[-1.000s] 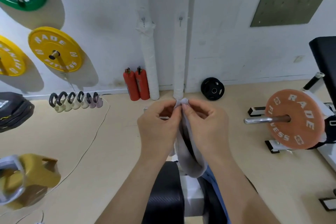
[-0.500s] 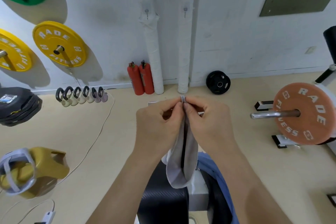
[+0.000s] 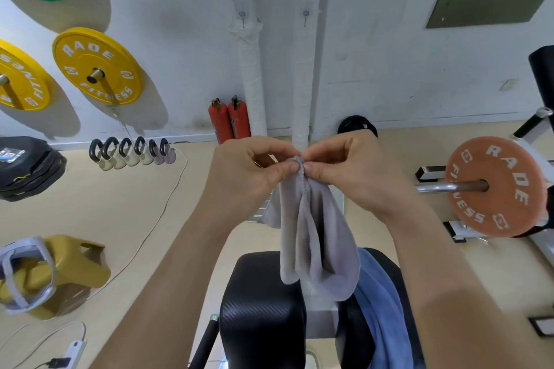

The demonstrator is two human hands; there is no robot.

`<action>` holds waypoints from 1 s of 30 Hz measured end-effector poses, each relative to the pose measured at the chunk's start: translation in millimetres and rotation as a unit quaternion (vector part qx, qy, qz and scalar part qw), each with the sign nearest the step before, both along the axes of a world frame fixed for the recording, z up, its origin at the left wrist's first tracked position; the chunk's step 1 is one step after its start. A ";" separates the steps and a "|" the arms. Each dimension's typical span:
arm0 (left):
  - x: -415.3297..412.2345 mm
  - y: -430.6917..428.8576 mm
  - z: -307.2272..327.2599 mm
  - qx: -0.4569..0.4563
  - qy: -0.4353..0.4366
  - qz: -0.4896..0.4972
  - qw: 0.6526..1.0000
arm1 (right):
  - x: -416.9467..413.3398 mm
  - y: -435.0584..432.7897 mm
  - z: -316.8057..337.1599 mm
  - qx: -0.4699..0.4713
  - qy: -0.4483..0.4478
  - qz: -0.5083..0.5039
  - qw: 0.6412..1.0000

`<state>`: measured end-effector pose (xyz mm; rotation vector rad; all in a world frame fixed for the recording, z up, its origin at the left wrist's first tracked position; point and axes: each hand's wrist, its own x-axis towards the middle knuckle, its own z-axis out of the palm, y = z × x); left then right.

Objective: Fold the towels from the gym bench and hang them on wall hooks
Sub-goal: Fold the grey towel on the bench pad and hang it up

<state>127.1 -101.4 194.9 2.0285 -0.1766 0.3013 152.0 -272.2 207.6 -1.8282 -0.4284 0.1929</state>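
At frame centre a towel hangs from the left grip and right grip, above the desk at lower centre. A second towel lies on the desk's right side. Wall hooks sit upper centre. Kettlebells stand on the floor at left, and a barbell plate is at right.

head view | wide-angle; faces forward and down | close above bench; wall ahead

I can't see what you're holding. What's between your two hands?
The head view shows the bunched top of the grey towel between the left hand and the right hand; both pinch it, and the rest hangs down.
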 end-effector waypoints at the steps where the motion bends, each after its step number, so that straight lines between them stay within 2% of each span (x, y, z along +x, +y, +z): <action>1: 0.4 1.5 0.7 -0.002 0.000 -0.001 1.000 | 1.4 1.5 0.0 -0.005 -0.001 -0.006 1.000; 4: 0.9 6.3 1.7 -0.014 -0.026 0.023 0.999 | 5.8 7.5 -12.3 -0.057 -0.003 -0.016 0.998; 6: 0.8 13.4 3.3 -0.057 -0.044 0.064 0.995 | 10.3 6.0 -34.4 -0.162 -0.009 -0.018 0.987; 8: 1.6 27.0 5.9 -0.093 -0.067 0.120 0.986 | 15.6 -6.2 -61.4 -0.289 -0.004 -0.024 0.957; 10: 2.8 46.1 5.9 -0.110 -0.085 0.181 0.974 | 18.5 -24.8 -83.0 -0.361 0.025 -0.046 0.931; 14: 8.6 78.3 -17.2 -0.131 -0.052 0.243 0.960 | 28.5 -51.8 -94.2 -0.344 0.109 -0.105 0.927; 19: 12.4 96.1 -64.7 -0.161 0.023 0.245 0.956 | 49.6 -61.1 -73.3 -0.343 0.214 -0.088 0.910; 25: 29.3 92.1 -92.6 -0.194 0.095 0.223 0.951 | 78.4 -69.3 -71.1 -0.184 0.330 -0.097 0.921; 27: 39.7 89.8 -98.4 -0.207 0.110 0.229 0.945 | 92.4 -69.5 -79.8 -0.172 0.331 -0.133 0.918; 30: 58.3 86.8 -102.9 -0.222 0.113 0.250 0.936 | 114.4 -67.9 -90.9 -0.254 0.232 -0.199 0.917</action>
